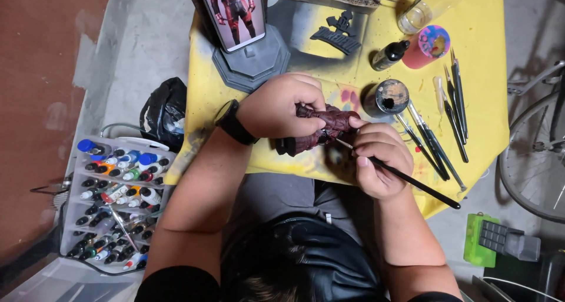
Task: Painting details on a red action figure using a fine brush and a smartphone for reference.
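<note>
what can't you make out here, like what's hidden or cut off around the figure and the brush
Head view only:
- Dark red figure: mostly wrapped by the left hand; its overall shape is hidden.
- Brush tip: too small, tucked between the right hand and the figure.
- Phone: top cut off by the frame edge.
- Paint bottles: labels too small to tell.

Figurine between left hand and right hand, over table edge; brushes right; paint-bottle rack left on floor.
</note>
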